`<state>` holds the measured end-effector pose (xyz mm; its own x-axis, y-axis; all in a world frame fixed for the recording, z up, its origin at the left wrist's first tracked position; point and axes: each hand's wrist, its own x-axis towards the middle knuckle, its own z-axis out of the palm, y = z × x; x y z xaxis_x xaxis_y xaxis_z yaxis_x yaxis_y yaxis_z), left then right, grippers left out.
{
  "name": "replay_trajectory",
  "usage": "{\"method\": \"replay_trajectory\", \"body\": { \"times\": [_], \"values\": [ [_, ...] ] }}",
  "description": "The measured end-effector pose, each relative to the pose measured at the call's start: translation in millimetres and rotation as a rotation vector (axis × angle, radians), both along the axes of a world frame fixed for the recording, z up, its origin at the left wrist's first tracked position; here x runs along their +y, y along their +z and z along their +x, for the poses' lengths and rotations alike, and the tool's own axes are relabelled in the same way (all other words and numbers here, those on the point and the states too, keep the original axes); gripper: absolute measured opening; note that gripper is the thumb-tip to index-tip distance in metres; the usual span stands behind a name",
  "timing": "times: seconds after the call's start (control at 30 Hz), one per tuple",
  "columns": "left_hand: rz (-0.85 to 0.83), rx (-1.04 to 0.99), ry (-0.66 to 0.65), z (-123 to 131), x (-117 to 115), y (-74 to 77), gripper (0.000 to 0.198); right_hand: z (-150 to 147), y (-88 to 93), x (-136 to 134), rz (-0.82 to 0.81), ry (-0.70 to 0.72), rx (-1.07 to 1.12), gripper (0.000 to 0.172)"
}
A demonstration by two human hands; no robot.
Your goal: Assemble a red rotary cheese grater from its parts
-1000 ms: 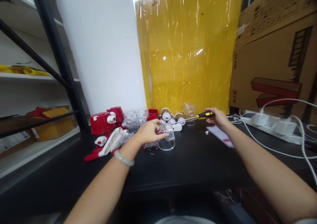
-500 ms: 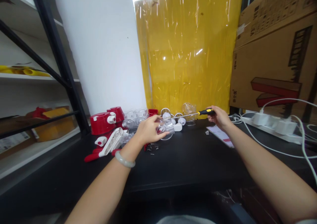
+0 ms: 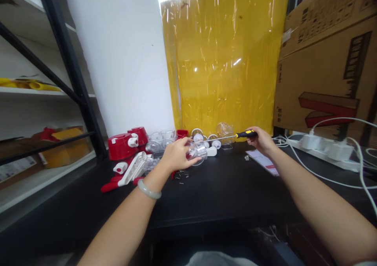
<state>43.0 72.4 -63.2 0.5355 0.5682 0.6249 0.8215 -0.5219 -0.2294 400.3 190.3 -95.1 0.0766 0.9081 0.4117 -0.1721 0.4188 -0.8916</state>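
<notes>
My left hand (image 3: 179, 154), a pale bangle on its wrist, is closed around a clear plastic cup-like part (image 3: 200, 150) lying sideways over the table. In my right hand (image 3: 260, 141) is the handle of a black-and-yellow screwdriver (image 3: 246, 134). Its long shaft points left and its tip reaches the clear part; the exact contact point is too small to make out. Several small screws (image 3: 181, 175) lie on the black tabletop below my left hand. A white rounded piece (image 3: 211, 152) shows just right of the clear part.
Red housings (image 3: 121, 146), white-and-red handles (image 3: 132, 170) and clear cups (image 3: 159, 140) crowd the left. White round parts (image 3: 214, 141) and a clear jar (image 3: 225, 129) stand behind. A phone (image 3: 262, 162), a power strip (image 3: 326, 150) with cables and a large carton (image 3: 324, 70) are at right.
Both hands keep nearly the same places. My right-hand fingers have shifted slightly on the screwdriver handle, and the screwdriver still points at the clear part.
</notes>
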Motion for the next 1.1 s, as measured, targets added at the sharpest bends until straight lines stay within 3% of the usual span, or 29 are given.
{"method": "replay_trajectory", "body": {
  "times": [0.3, 0.53, 0.9, 1.1],
  "values": [
    [-0.009, 0.020, -0.028, -1.3, 1.2, -2.5, 0.052, -1.0, -1.1, -2.8, -0.004, -0.024, -0.012, 0.046],
    [0.036, 0.046, -0.037, -0.9, 2.3, -4.8, 0.052, 1.9, 2.5, -4.3, -0.093, 0.069, 0.136, 0.020],
    [0.149, 0.064, -0.058, -1.9, 3.7, -4.9, 0.050, 0.8, -3.8, -2.1, -0.050, 0.034, 0.085, 0.018],
    [0.133, 0.073, -0.060, -1.5, 3.2, -5.2, 0.049, 0.8, -4.0, -1.0, -0.045, -0.018, -0.009, 0.034]
  ]
}}
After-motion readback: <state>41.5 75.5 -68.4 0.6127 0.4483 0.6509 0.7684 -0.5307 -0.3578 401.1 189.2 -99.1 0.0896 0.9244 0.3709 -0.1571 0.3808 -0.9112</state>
